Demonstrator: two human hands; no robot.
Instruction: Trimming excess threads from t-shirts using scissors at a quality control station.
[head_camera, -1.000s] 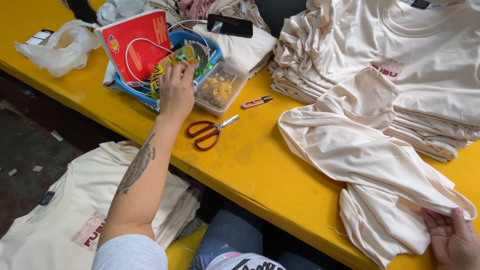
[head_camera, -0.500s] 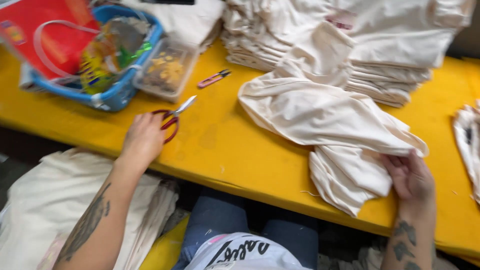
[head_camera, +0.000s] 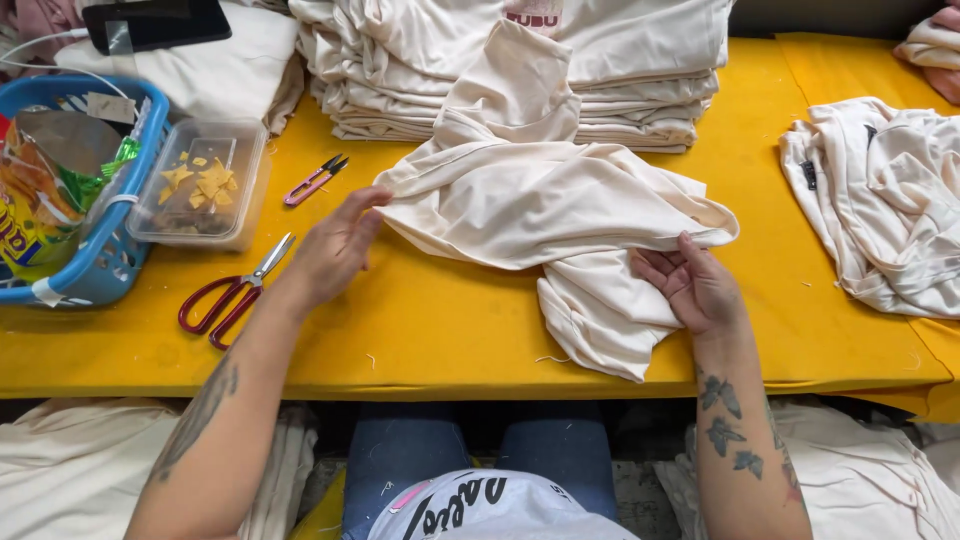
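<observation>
Shirt (head_camera: 540, 200) lies crumpled on yellow table (head_camera: 450, 330) between both hands: left hand (head_camera: 335, 250), fingers loose, touches its left edge; right hand (head_camera: 695, 285) pinches its right hem.

Front strip of desk (head_camera: 440, 330): bare yellow surface between the two hands, passable.
Centre: crumpled cream garment (head_camera: 540, 200) blocks it.
Rear: stack of folded shirts (head_camera: 620, 90) closes the back edge.
Left: red-handled scissors (head_camera: 232, 295), small snips (head_camera: 315, 180), clear tub (head_camera: 200, 180), blue basket (head_camera: 95, 270).
Right: loose shirt pile (head_camera: 880, 200); gap before it appears open.
</observation>
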